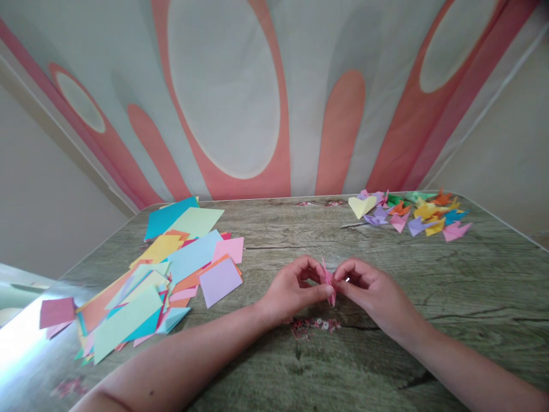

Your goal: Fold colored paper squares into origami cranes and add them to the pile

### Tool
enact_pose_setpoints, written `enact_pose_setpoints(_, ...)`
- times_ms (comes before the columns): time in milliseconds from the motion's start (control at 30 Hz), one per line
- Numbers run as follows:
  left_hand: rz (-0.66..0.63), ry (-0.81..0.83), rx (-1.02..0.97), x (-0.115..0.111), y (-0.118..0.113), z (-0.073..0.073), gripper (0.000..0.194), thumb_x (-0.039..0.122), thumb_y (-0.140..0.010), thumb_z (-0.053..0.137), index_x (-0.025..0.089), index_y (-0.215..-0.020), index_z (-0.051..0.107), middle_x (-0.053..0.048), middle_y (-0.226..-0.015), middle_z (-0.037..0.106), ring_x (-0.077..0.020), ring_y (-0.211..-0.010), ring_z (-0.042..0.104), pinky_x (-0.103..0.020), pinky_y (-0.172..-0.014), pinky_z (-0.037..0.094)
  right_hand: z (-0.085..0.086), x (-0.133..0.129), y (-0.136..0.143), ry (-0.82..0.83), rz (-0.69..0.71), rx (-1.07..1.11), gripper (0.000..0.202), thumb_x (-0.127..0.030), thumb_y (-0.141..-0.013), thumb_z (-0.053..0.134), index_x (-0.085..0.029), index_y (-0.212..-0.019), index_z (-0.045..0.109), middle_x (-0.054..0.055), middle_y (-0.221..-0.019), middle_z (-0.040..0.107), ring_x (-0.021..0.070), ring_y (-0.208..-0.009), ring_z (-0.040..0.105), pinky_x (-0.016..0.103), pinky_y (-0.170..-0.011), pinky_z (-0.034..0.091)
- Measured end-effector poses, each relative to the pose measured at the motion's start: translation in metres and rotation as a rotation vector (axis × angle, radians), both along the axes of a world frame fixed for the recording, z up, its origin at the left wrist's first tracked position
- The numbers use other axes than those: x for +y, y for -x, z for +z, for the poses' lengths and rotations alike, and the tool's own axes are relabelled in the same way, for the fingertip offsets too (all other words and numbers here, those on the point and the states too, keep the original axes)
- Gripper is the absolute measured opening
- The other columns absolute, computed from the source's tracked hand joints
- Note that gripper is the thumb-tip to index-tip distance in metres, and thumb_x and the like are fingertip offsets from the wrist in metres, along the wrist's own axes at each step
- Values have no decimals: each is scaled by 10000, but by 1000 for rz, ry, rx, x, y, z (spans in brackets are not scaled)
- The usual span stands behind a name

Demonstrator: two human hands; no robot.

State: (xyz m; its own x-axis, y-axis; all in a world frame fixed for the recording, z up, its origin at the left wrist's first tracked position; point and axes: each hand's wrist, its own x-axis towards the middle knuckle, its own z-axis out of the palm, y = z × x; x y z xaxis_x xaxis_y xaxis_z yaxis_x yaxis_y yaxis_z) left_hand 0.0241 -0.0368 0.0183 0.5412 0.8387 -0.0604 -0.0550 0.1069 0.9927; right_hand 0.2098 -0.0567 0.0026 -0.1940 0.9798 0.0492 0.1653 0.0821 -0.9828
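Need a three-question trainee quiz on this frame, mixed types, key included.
1. True or false: the left hand holds pink paper.
2. Where do the small folded pieces lie? A) near left corner; B) far right part of the table; C) under the left forearm.
3. Fill in: the loose sheets lie on the person's ____ side.
Key: 1 true; 2 B; 3 left.
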Motion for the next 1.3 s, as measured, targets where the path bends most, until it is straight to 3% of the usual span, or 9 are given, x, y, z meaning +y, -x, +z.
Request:
enact_pose_setpoints(200,27,78,-36,4,0,-4,350,398,-720,727,132,-850,539,-35,-802,609,-126,-702,583,-262,-657,478,6,-3,1,-19,-4,-104,166,-365,-845,591,-203,-866,624,2,-787,666,151,-703,602,263,-652,458)
enact_pose_setpoints(300,74,41,-31,4,-1,-6,330,376,-736,715,135,-862,528,-30,-799,604,-121,-689,583,-256,-649,481,8,-4,2,-2,42,-70,206,-393,-863,571,-204,-933,612,13,-842,667,158,-768,617,270,-704,482)
enact_pose_setpoints(533,175,-456,331,-7,-1,-2,137,244,-807,616,178,-911,557,-19,-820,636,-134,-757,602,-254,-736,471,9,-8,6,47,28,-64,238,-417,-834,609,-203,-929,567,8,-822,629,153,-722,617,258,-637,500)
enact_pose_setpoints(700,172,-598,393,-14,0,2,138,204,-831,569,190,-966,544,-18,-841,637,-131,-775,604,-245,-742,464,12,-10,5,39,16,-94,195,-389,-847,588,-207,-916,571,1,-796,633,149,-687,606,254,-603,486)
enact_pose_setpoints(867,179,-371,279,-7,-2,-4,321,220,-793,631,175,-1083,501,-20,-839,634,-132,-754,598,-247,-718,465,11,-7,4,1,10,-63,189,-382,-865,563,-195,-869,590,12,-791,663,151,-712,617,265,-670,489)
enact_pose_setpoints(1000,130,-164,221,1,-2,-10,232,345,-771,669,130,-826,603,-32,-764,627,-125,-688,576,-236,-666,453,6,-5,4,4,14,-26,203,-376,-853,582,-191,-936,589,26,-815,681,164,-745,641,276,-693,503)
enact_pose_setpoints(1100,160,-127,257,2,-1,-10,283,395,-739,697,123,-750,622,-33,-729,639,-121,-649,562,-230,-635,439,4,-4,4,-4,28,-67,204,-371,-847,588,-194,-943,617,31,-839,693,175,-785,645,282,-714,503)
enact_pose_setpoints(1300,175,-102,256,2,0,-5,300,413,-721,709,120,-725,645,-23,-686,639,-110,-612,546,-217,-603,420,7,-3,1,24,51,-164,254,-415,-865,559,-196,-778,656,2,-766,699,164,-745,629,269,-720,462)
